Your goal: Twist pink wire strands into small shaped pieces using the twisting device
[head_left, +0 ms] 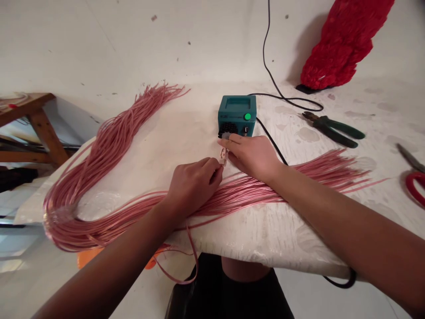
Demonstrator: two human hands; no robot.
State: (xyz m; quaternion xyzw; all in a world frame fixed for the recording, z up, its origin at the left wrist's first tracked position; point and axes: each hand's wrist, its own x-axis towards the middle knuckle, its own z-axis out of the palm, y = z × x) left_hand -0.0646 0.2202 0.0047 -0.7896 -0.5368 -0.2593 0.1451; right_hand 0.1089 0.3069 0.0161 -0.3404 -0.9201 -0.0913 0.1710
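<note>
My right hand (249, 153) is closed in a pinch at the front of a teal box-shaped device (237, 116), close to its black ridged opening and a grey round part (226, 135). A small whitish piece with reddish marks (223, 156) lies between my two hands, its upper end at my right fingertips. My left hand (195, 184) is closed, thumb and finger pressed together at the lower end of that piece; whether it also holds a strand is hidden. Beneath both hands stretches a thick bundle of pink cords (122, 226), bent round at the left.
Dark green-handled pliers (335, 128) and red-handled scissors (415, 177) lie to the right. A black cable (282, 95) runs behind the device. Red bunched material (345, 44) leans on the wall. A loose pink strand (195, 266) hangs over the table's front edge. Left stands a wooden frame (46, 133).
</note>
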